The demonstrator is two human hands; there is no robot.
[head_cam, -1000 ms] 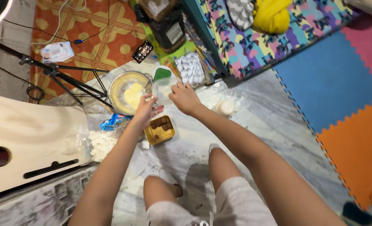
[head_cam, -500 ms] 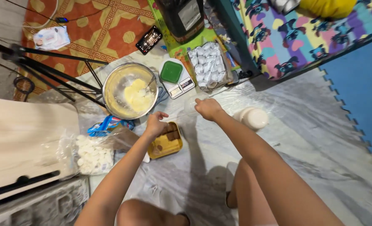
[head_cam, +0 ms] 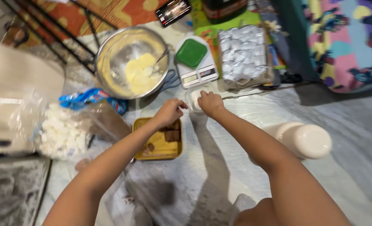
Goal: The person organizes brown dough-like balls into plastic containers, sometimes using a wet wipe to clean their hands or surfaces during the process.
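My right hand (head_cam: pixel 210 103) grips a small clear plastic cup (head_cam: pixel 193 99) that stands on the marble floor just in front of a white kitchen scale (head_cam: pixel 198 71). A green lid (head_cam: pixel 191 53) lies on the scale. My left hand (head_cam: pixel 169 112) hovers with curled fingers beside the cup, its fingertips at the cup's left side; nothing shows in it. Right under the left hand is a yellow tray (head_cam: pixel 161 148) with a few brown chocolate pieces. A metal bowl (head_cam: pixel 110 54) of pale yellow batter, with a utensil in it, stands behind to the left.
A bag of white marshmallows (head_cam: pixel 62 134) and a blue packet (head_cam: pixel 89 97) lie at the left, by a wooden board (head_cam: pixel 10 83). A pack of foil-wrapped pieces (head_cam: pixel 244 56) sits right of the scale. A white jar (head_cam: pixel 305 140) lies at the right. Tripod legs (head_cam: pixel 69 37) and a phone (head_cam: pixel 172 10) are behind.
Both hands came down from beside the bowl to the floor in front of the scale, the right one with the clear cup. The view has moved closer and lower.
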